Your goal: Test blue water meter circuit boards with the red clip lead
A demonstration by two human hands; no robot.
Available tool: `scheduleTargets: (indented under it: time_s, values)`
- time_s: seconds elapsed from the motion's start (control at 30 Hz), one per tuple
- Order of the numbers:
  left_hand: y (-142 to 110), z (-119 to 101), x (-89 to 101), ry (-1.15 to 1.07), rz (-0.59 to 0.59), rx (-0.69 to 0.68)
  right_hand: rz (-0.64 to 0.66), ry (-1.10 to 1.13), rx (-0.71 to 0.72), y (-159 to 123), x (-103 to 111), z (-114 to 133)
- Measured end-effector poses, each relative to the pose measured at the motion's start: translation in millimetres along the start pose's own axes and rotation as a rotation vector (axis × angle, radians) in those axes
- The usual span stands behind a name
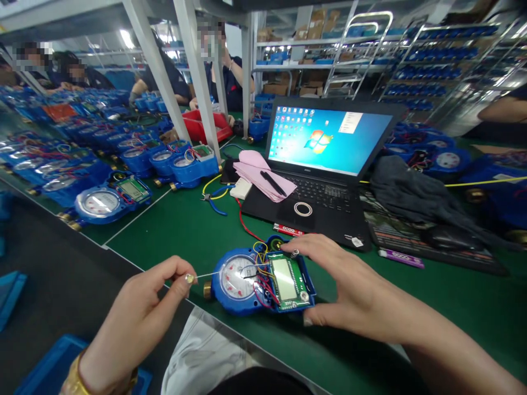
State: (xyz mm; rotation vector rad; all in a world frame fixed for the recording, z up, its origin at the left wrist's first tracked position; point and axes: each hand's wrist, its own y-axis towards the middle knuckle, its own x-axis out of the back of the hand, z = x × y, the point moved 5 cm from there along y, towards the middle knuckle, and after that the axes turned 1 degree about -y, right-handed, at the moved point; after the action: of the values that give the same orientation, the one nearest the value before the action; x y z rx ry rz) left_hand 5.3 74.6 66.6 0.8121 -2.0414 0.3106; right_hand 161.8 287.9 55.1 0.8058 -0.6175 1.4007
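Note:
A blue water meter (222, 291) lies on the green bench in front of me, its round dial on the left and an uncovered circuit board with a grey display (284, 280) on the right. Red, yellow and dark wires (263, 282) bunch between dial and board. My right hand (346, 280) grips the meter's right end, fingertips at the far edge and thumb at the near edge. Left of the meter, my left hand (156, 302) is closed, pinching a thin pale wire (208, 274) that runs taut over the dial. A small yellowish piece shows at those fingertips.
Behind the meter stands an open laptop (329, 142) with pink paper (267, 178) and a black pen on it. Blue-handled cutters (214, 203), markers (401, 258), a keyboard and a grey cloth (407, 186) lie around. More meters (111, 200) line the left; co-workers sit beyond.

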Motion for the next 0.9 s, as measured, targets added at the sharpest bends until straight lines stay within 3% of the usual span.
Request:
scheduleTargets:
  time_s: [0.23,0.33,0.43,0.63,0.77,0.9]
  values:
    - [-1.2,-2.8,8.1,0.008,-0.193,0.046,-0.019,0.099,-0.03,0.5,-1.0,-4.9]
    - [2.7,-10.1,10.6,-0.096,-0.246,0.017,-0.053,0.143,-0.051,-0.5,1.5,-6.2]
    - [12.5,-22.9,13.8,-0.257,-0.31,-0.016,-0.14,0.336,-0.113,1.1,5.9,-13.2]
    - [40.2,-43.0,4.6,-0.383,-0.264,-0.048,-0.247,0.903,-0.352,14.4,0.2,-32.7]
    - [48.7,-33.7,-3.2,-0.394,-0.277,-0.021,-0.378,1.054,-0.451,20.4,0.1,-37.2]
    - [53.7,-20.1,-6.1,-0.341,-0.303,0.014,-0.42,1.145,-0.47,27.0,-0.1,-39.6]
